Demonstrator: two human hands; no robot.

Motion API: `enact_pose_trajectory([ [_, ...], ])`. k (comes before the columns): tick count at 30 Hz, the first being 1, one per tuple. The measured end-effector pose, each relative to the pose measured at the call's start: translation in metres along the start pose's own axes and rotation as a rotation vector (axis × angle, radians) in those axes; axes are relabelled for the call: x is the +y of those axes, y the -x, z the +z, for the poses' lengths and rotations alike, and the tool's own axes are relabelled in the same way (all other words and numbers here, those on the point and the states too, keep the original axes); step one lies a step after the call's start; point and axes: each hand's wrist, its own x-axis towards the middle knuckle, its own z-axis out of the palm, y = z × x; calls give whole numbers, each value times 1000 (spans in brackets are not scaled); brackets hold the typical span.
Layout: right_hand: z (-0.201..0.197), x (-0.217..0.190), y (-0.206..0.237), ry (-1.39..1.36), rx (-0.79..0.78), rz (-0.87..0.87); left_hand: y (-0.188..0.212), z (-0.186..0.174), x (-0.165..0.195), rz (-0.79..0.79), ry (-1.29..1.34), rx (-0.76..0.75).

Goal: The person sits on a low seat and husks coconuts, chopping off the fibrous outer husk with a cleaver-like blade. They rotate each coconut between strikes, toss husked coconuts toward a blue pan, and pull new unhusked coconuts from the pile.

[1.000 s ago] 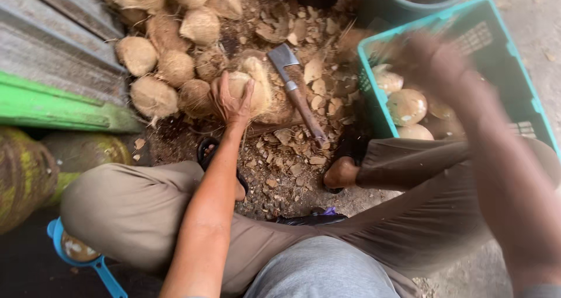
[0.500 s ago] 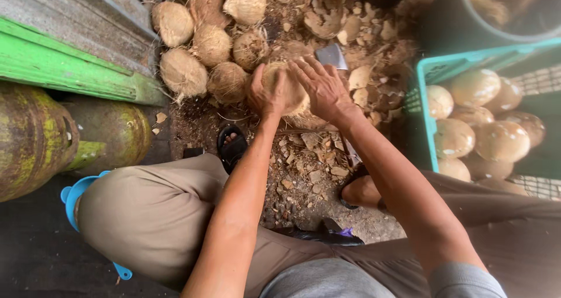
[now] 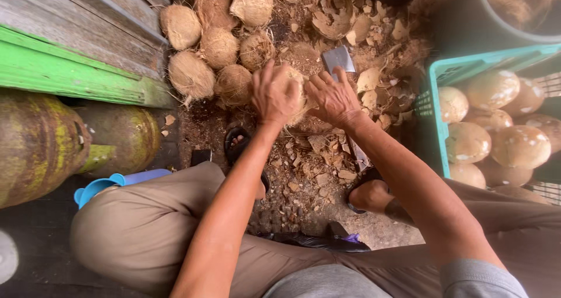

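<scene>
Item: one coconut (image 3: 295,96), brown and fibrous, held over the ground in front of the seated person's knees, gripped between both hands. Left hand (image 3: 273,94) was wrapped over its near-left side, fingers spread across the husk; right hand (image 3: 334,99) was clasped against its right side, fingers curled on it. Judged hard and fairly heavy, rigid under the grip, the hairy surface rough enough not to slip; best taken around its widest part with both palms. Just beyond the right hand lay a cleaver (image 3: 339,59), blade flat on the litter. Surface: bare dirt floor (image 3: 304,187) strewn with shell chips and husk scraps. Surroundings: a heap of unpeeled coconuts (image 3: 210,52) to the left by a green board (image 3: 64,76); a teal crate (image 3: 435,116) of pale peeled coconuts (image 3: 491,140) to the right; a worn gas cylinder (image 3: 41,146) and a blue scoop (image 3: 111,184) at near left.
</scene>
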Motion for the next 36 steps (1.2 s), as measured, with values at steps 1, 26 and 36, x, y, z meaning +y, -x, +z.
enact_pose_trajectory([
  [1,2,-2,1,-17,14,4,2,0,3,9,-15,22],
  [26,23,-44,2,-652,26,245,-63,-19,-12,-64,152,-493],
  [36,38,-55,39,-936,-41,705,-64,-5,18,-63,224,-432],
])
